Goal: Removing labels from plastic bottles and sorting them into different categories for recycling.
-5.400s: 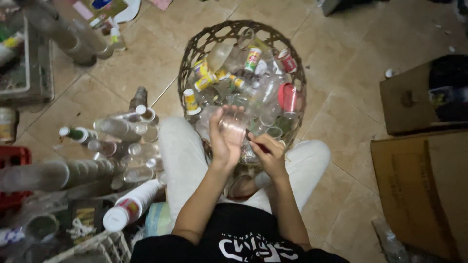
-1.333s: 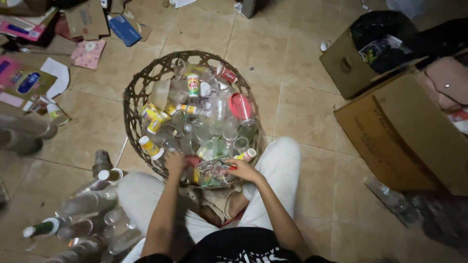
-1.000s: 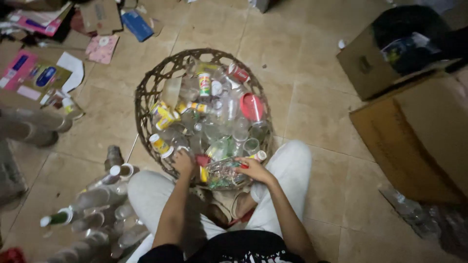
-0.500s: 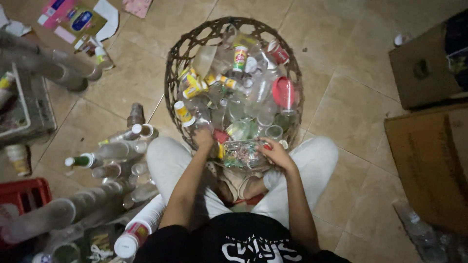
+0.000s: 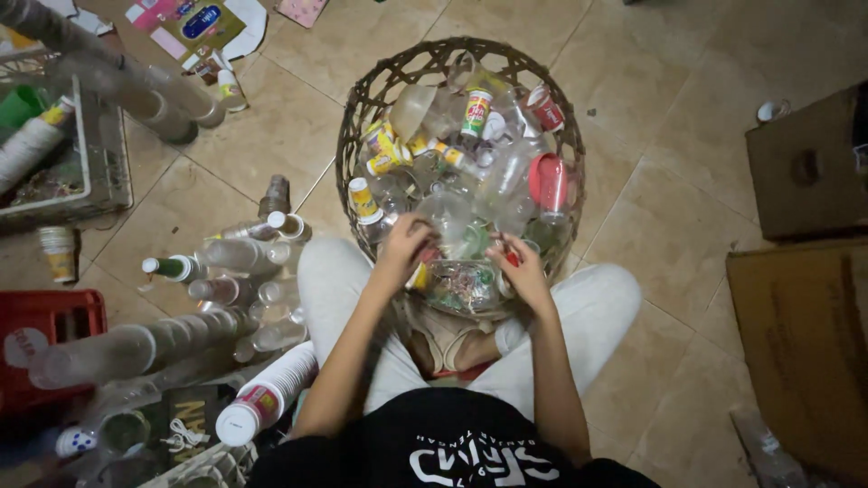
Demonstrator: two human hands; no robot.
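Note:
I sit on the floor with a round woven basket in front of my knees, filled with several clear plastic cups and bottles. My left hand and my right hand both reach into its near edge and grip a clear plastic cup with coloured bits inside, one hand at each side. A red-lidded cup and yellow-labelled bottles lie further in.
Stacks of nested clear cups lie on the tiles at my left, with a white stack near my hip. A red crate and a grey tray stand far left. Cardboard boxes stand at the right.
Five seconds ago my left hand held a clear cup up over the basket. Now both hands are down at the near rim on a cup; the view swung meanwhile.

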